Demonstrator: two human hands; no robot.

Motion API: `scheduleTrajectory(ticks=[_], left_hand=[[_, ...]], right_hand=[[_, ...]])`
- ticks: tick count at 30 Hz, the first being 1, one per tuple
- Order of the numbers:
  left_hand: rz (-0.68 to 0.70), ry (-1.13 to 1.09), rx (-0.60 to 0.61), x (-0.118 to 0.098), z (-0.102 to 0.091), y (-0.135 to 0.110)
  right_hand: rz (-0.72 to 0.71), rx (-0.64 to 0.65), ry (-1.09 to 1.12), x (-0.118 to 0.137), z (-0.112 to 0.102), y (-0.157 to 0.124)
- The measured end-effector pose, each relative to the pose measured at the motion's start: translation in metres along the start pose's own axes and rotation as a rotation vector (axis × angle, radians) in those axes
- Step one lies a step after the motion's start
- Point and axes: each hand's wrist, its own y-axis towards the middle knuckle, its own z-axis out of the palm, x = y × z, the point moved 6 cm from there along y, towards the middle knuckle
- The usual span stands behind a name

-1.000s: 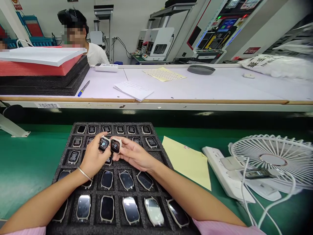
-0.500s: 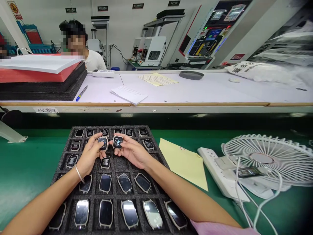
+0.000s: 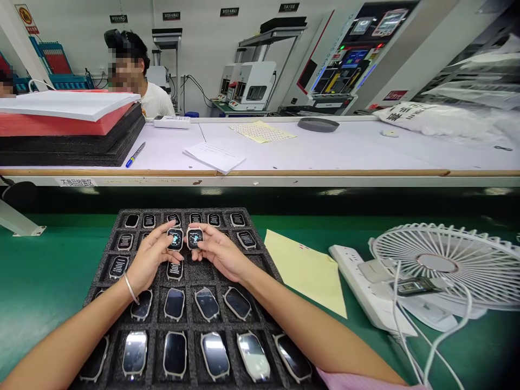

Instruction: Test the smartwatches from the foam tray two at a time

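A black foam tray (image 3: 260, 254) with several watch bodies in its pockets lies on the green mat in front of me. My left hand (image 3: 148, 261), with a bangle at the wrist, holds one watch body (image 3: 175, 238) with a lit screen above the tray's second row. My right hand (image 3: 219, 252) holds a second lit watch body (image 3: 194, 237) right beside the first. The two watches sit side by side, nearly touching, screens facing me.
A yellow paper sheet (image 3: 304, 268) lies right of the tray, then a white power strip (image 3: 365, 287) and a white fan (image 3: 447, 265) with cables. A raised white bench (image 3: 325, 149) carries papers, a pen and stacked foam (image 3: 69, 130). Another person (image 3: 138, 76) sits behind it.
Both hands moved slightly forward with the watches, then stayed almost still. The watch screens have turned to face me more squarely, and the view tilted down a little.
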Motion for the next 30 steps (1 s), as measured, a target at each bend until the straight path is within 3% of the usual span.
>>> scheduleTrajectory(ticks=[6,30], left_hand=[[0.018,0.035,0.044,-0.0019,0.0036,-0.0004],[0.037,0.094,0.019,0.0001,0.0043,0.0016]], right_hand=[[-0.027,0.007,-0.065,-0.0004,-0.0026,0.0011],[-0.079,0.041,-0.141,0.0021,0.0018,-0.0020]])
